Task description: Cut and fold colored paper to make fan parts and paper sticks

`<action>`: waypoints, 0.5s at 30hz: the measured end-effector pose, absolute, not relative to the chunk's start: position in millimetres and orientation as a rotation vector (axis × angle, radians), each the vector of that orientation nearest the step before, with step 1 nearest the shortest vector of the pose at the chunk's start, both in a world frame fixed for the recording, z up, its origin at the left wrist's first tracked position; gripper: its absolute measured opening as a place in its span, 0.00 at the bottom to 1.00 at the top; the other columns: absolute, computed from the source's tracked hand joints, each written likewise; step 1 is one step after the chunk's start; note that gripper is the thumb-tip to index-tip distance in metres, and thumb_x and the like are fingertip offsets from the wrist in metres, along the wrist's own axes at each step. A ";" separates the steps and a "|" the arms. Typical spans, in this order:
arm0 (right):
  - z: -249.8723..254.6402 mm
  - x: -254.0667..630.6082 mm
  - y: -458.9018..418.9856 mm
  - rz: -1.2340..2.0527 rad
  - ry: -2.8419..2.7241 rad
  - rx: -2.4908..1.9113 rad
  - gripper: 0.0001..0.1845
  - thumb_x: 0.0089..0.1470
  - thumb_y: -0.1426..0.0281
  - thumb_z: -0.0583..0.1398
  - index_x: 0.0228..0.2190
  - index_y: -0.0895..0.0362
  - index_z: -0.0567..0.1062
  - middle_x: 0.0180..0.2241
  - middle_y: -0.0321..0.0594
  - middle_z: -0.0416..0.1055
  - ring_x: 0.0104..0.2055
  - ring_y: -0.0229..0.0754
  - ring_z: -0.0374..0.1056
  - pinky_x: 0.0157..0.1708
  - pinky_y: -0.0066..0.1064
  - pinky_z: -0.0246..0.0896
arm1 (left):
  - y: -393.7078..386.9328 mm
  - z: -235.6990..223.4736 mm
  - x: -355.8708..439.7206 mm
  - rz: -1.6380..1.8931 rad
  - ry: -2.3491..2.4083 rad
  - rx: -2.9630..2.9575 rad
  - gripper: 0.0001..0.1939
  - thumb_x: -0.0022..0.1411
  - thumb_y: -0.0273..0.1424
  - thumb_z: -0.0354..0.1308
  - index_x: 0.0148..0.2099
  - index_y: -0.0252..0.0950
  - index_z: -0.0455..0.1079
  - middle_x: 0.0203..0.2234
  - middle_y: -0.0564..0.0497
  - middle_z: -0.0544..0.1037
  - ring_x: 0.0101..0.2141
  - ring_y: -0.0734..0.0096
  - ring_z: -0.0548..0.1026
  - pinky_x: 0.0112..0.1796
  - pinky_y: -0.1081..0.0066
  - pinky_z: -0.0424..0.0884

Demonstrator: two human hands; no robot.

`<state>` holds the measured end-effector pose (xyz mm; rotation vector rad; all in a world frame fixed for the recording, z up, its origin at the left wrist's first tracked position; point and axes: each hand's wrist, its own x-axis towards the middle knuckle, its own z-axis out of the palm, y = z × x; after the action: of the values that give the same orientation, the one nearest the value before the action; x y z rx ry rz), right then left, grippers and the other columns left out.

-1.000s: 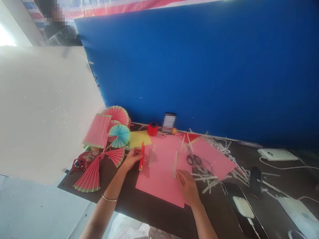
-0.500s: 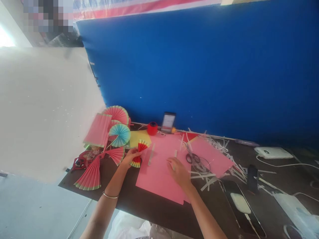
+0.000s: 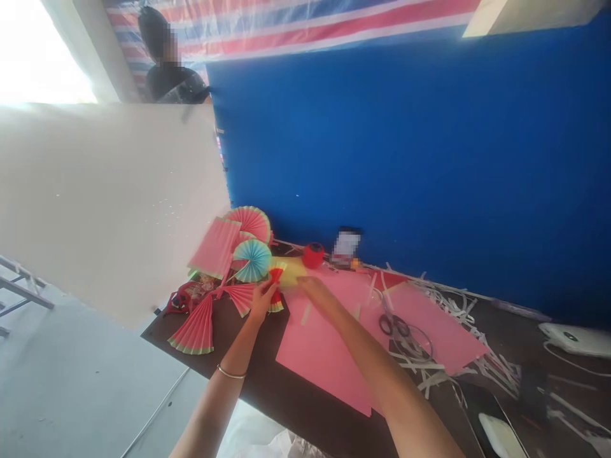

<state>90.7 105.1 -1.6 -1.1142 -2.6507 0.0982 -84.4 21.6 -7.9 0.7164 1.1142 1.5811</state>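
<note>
My left hand (image 3: 261, 300) is closed around the middle of a small pleated paper fan (image 3: 276, 275), red with yellow-green edges. The fan's ends flare out above and below the fingers. My right hand (image 3: 308, 285) reaches over a yellow paper sheet (image 3: 289, 272), to the right of the fan. Motion smears its fingers, so I cannot see whether they hold anything. Beneath the right forearm lie pink paper sheets (image 3: 324, 356) with pale strips on them. Beside the left hand sit a round blue folded fan (image 3: 252, 261) and pink pleated fans (image 3: 196, 331).
Scissors (image 3: 394, 325) lie on the right side of the pink paper, near scattered white paper strips (image 3: 496, 369). A red round object (image 3: 314, 255) stands at the back by the blue partition (image 3: 391, 159). Phones (image 3: 499, 436) lie at the right. A person (image 3: 174, 83) is behind the white panel.
My right hand has moved left and away from me, from the pink sheet to the yellow paper near the fan. My left hand still holds the fan. The camera view has turned left.
</note>
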 end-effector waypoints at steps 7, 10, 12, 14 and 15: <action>-3.0 106.7 99.6 0.082 -2.706 -1.115 0.13 0.58 0.69 0.53 0.43 0.60 0.69 0.43 0.45 0.68 0.43 0.42 0.66 0.43 0.40 0.63 | 24.3 -13.4 -86.8 1.637 1.214 0.762 0.16 0.50 0.37 0.62 0.40 0.33 0.70 0.31 0.48 0.78 0.24 0.74 0.73 0.30 0.74 0.69; 7.4 121.5 87.6 0.040 -2.613 -1.126 0.16 0.58 0.76 0.47 0.42 0.60 0.72 0.41 0.48 0.71 0.45 0.45 0.65 0.47 0.40 0.59 | 23.6 -12.7 -86.2 1.658 1.230 0.763 0.18 0.50 0.37 0.61 0.42 0.34 0.65 0.34 0.47 0.78 0.25 0.74 0.74 0.32 0.72 0.70; 16.2 135.4 76.1 0.016 -2.540 -1.145 0.18 0.58 0.76 0.45 0.43 0.59 0.71 0.43 0.47 0.71 0.47 0.46 0.63 0.48 0.41 0.57 | 22.2 -11.1 -86.8 1.649 1.243 0.782 0.15 0.51 0.36 0.61 0.39 0.34 0.66 0.34 0.46 0.77 0.25 0.73 0.74 0.32 0.71 0.69; 23.9 153.2 61.9 -0.005 -2.466 -1.182 0.18 0.58 0.74 0.45 0.42 0.57 0.72 0.42 0.46 0.71 0.46 0.47 0.64 0.46 0.42 0.58 | 20.2 -9.4 -88.3 1.630 1.272 0.813 0.11 0.51 0.33 0.61 0.36 0.34 0.68 0.31 0.47 0.77 0.26 0.71 0.74 0.32 0.71 0.69; 26.6 163.3 53.5 -0.014 -2.436 -1.199 0.19 0.58 0.73 0.45 0.42 0.56 0.72 0.41 0.46 0.72 0.45 0.47 0.64 0.46 0.43 0.58 | 19.1 -8.6 -89.1 1.617 1.295 0.831 0.09 0.51 0.31 0.61 0.35 0.34 0.69 0.29 0.48 0.77 0.26 0.70 0.74 0.32 0.71 0.68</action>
<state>163.3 53.5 26.6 -1.1986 -2.4364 -0.0140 -89.1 19.1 -8.6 0.8308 1.2951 1.6173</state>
